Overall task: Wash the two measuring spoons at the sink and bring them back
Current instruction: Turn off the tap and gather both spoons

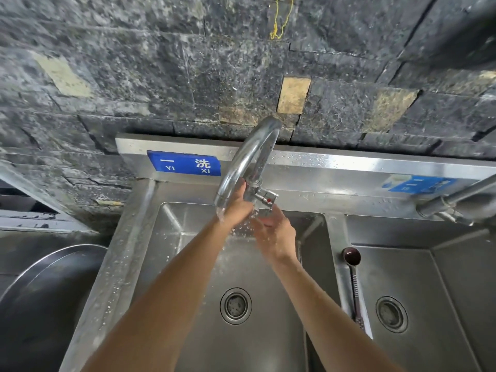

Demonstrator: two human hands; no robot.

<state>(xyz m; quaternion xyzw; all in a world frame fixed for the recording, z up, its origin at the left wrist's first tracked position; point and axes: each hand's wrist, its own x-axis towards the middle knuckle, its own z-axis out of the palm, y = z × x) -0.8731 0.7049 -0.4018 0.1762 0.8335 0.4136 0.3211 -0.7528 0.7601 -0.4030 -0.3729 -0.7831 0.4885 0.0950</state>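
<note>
Head view looks down on a steel sink (303, 167) against a dark stone wall (134, 76); both hands meet under the curved tap (241, 162), where water (221, 214) runs and splashes into the left basin (188, 237) above its drain (235, 306); the left hand (236, 208) is raised beside the spout mouth with its fingers pointing up towards the tap body; the right hand (273, 232) shows its back, fingers bent in towards the left one; whether either hand is pinching anything cannot be told, since the palms are hidden by spray; one measuring spoon (352, 256) lies on the ridge (335, 237) between the left basin and the right basin (429, 291), dark round bowl away from the person, handle running back along the ridge; a blue label (183, 164) sits on the backsplash; a large round metal pan (53, 277) lies to the left of the sink.
</note>
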